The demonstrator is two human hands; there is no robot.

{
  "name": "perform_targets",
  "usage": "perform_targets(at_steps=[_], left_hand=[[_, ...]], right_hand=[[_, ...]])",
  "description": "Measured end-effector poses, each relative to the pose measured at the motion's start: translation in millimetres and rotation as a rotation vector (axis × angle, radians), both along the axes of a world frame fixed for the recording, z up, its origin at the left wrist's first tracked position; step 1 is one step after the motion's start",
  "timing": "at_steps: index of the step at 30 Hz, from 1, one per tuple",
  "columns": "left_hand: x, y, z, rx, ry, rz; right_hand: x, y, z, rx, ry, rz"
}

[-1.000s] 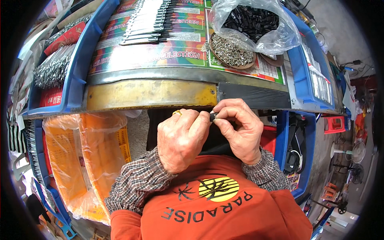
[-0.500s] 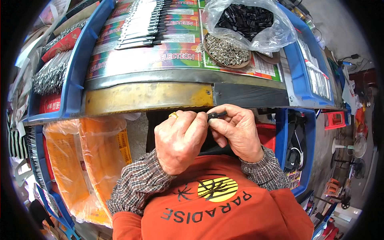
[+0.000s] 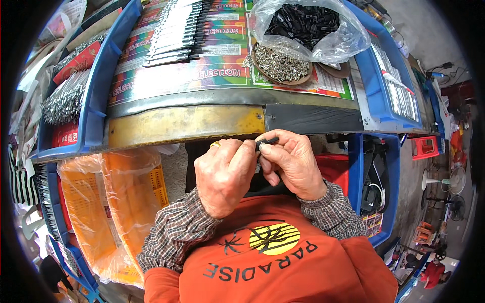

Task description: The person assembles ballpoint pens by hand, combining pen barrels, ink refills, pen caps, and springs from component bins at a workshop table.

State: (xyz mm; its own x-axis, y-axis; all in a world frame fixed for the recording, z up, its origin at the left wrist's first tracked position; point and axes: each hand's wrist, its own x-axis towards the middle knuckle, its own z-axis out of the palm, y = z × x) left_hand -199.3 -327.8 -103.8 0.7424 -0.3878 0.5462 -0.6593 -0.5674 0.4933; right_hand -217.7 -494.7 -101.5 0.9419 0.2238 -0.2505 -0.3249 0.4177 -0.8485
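Note:
Both of my hands meet just off the front edge of the workbench. A small black plastic piece (image 3: 268, 143) is pinched between the thumb and bent fingers of my right hand (image 3: 295, 164). Against its left end press the closed fingertips of my left hand (image 3: 226, 171), which wears a yellow ring. Whether the left fingers grip this same piece or another small part is hidden by the knuckles. On the bench beyond lies a row of slim metal pieces with black ends (image 3: 177, 38), beside a round dish of small silver metal parts (image 3: 283, 65).
Behind the dish sits a clear plastic bag (image 3: 348, 38) of black pieces. Blue trays (image 3: 103, 76) of metal parts flank the bench. Below left stands an orange crate (image 3: 113, 202) lined with plastic; at lower right is a blue bin (image 3: 356, 171) with cables and a red stool (image 3: 424, 147) beyond.
The black piece and both hands have shifted slightly left in the view. The piece now tilts more upward at its right end. My hands stay pressed together.

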Motion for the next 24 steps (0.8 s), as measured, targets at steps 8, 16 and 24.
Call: perform_targets(at_steps=[8,16,24], left_hand=[[-0.9,2.8,4.2,-0.02,0.059,0.018],[-4.2,4.3,2.1,-0.017,0.071,0.012],[-1.8,1.5,-0.5,-0.022,0.032,-0.005]], right_hand=[[0.5,-0.1,0.7,-0.019,-0.012,0.028],[-1.3,3.2,4.6,-0.078,-0.019,0.001],[0.6,5.8,-1.0,-0.218,-0.055,-0.037]])
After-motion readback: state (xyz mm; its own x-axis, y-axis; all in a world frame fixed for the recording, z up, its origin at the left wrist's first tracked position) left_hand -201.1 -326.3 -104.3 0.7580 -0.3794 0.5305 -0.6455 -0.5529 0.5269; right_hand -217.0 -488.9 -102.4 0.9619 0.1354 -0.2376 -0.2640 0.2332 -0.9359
